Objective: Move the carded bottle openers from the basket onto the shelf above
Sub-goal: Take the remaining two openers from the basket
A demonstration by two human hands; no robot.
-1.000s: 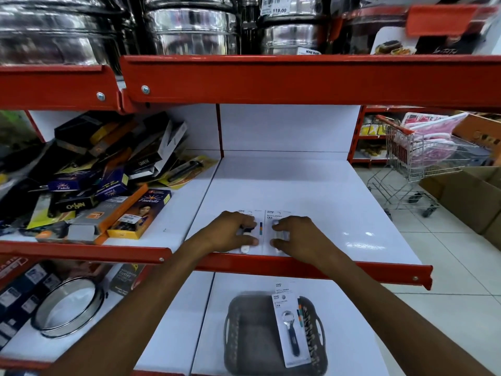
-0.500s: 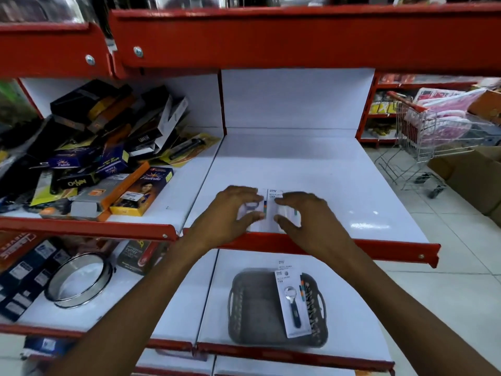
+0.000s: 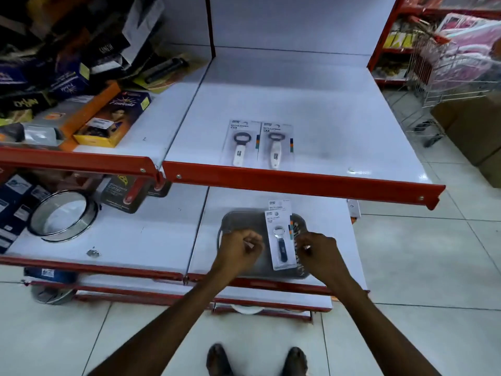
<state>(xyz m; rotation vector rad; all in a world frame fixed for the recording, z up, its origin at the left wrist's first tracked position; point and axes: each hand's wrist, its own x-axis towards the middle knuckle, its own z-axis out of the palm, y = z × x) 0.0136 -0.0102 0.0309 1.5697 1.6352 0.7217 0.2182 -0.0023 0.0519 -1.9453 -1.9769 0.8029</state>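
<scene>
White shelf (image 3: 339, 109), red-edged store racking (image 3: 298, 180)

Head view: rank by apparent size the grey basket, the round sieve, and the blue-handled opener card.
1. Grey basket, partly covered by hands
2. Round sieve, close to the basket, so unsure
3. Blue-handled opener card

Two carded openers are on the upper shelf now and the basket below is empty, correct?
Not empty. The head view shows the basket holding at least one carded opener, another card edge behind it. Two carded openers do lie on the upper shelf.
</scene>
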